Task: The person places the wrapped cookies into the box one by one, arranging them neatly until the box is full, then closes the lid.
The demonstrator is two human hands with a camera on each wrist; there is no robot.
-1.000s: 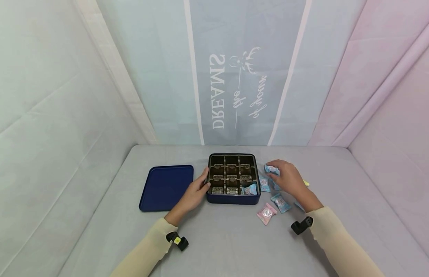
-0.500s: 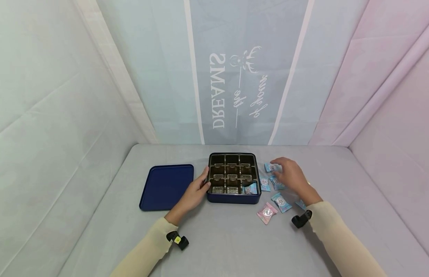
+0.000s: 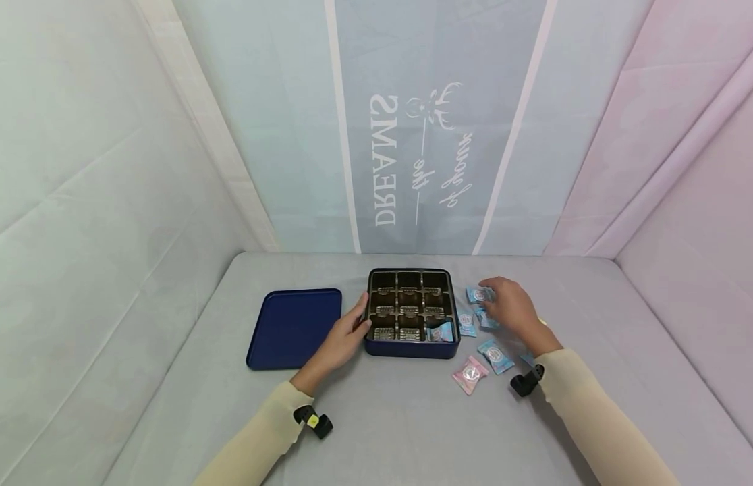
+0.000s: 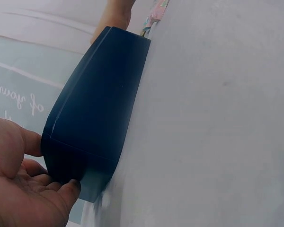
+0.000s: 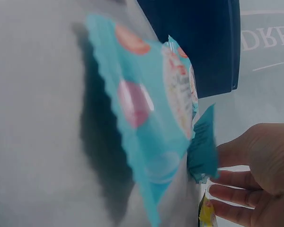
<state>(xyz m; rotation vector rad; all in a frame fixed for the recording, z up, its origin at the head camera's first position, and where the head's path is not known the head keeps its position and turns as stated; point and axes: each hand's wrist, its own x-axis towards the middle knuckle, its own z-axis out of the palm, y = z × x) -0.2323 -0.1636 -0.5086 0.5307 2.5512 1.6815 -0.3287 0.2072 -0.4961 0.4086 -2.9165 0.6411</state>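
Grey tabletop (image 3: 401,432), as I logged it from my remote seat: one right hand (image 3: 511,309), thumb and fingertips at the far blue packet (image 3: 476,295), though whether pinching or merely touching I could not tell. Item, that packet: just left of the right hand, clearly the nearer hand, with its long axis, partly covered by fingers, running roughly left to right toward the tin (image 3: 411,349). Item, farther left: the nine-compartment tin, a blue packet in its near right compartment, its left side held by the left hand (image 3: 342,343).
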